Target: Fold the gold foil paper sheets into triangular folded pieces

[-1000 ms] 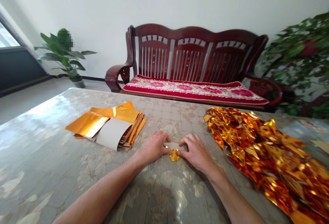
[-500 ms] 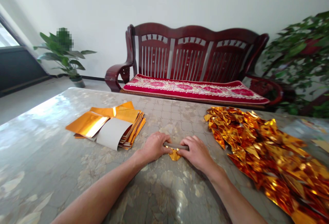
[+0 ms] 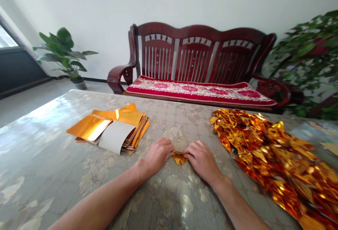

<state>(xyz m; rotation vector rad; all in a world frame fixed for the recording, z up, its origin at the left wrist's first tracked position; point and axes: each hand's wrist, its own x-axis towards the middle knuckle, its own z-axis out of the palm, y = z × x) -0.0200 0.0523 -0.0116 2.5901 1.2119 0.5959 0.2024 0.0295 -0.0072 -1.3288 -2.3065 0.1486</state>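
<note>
A small piece of gold foil paper (image 3: 180, 158), partly folded, lies low over the table between my two hands. My left hand (image 3: 159, 152) pinches its left end, and my right hand (image 3: 202, 158) pinches its right end. The lower part of the foil shows as a shiny pointed flap, while both ends are hidden under my fingers. To the left lies a loose stack of flat gold foil sheets (image 3: 88, 126), one turned to its grey-white back. On the right spreads a large heap of folded gold foil pieces (image 3: 253, 135).
The table (image 3: 87, 187) has a patterned, glossy cover. Clear plastic (image 3: 314, 131) lies at the far right behind the heap. Beyond the table's far edge stand a dark red wooden bench (image 3: 198, 57) and potted plants (image 3: 63, 54) at both sides.
The grey upper strip of the foil paper has been folded down, so now a narrow gold edge shows between my fingers. My hands stay almost in place, having come slightly closer to the foil.
</note>
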